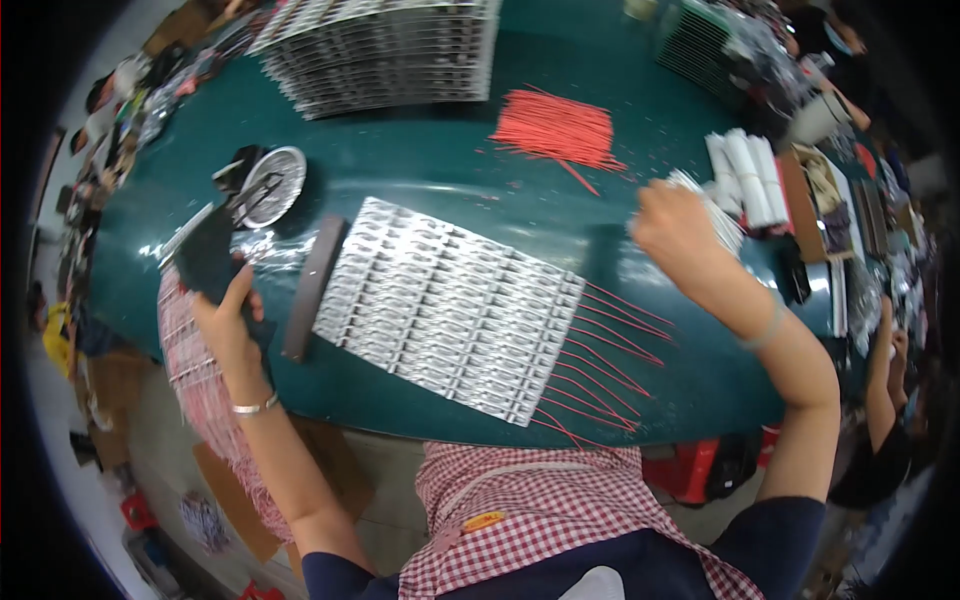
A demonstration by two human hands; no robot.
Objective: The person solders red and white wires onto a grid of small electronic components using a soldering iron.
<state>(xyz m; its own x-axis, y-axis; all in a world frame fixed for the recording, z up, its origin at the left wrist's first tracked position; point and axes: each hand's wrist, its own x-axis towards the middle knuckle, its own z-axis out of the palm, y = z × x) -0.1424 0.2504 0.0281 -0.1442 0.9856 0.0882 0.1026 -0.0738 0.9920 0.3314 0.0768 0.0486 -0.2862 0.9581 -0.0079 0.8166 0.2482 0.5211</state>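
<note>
A silvery panel (450,310) with rows of raised oval shapes lies slanted on the green table in front of me. Thin red wires (615,340) fan out from its right edge. My left hand (230,325) is closed around a dark, flat-looking thing (208,250) at the table's left side; its kind is unclear. Between that hand and the panel rests a brown-grey bar (312,290). Raised to the right, my right hand (675,225) is curled into a fist beside a bundle of white wires (722,222). Whatever its fingers may hold is hidden.
A tall stack of similar panels (385,65) stands at the back. Nearby lie a pile of red wires (555,125) and a round foil dish (275,188). Pink and white wires (205,370) hang over the left edge. White rolls (750,180) and a cardboard box (810,205) sit right.
</note>
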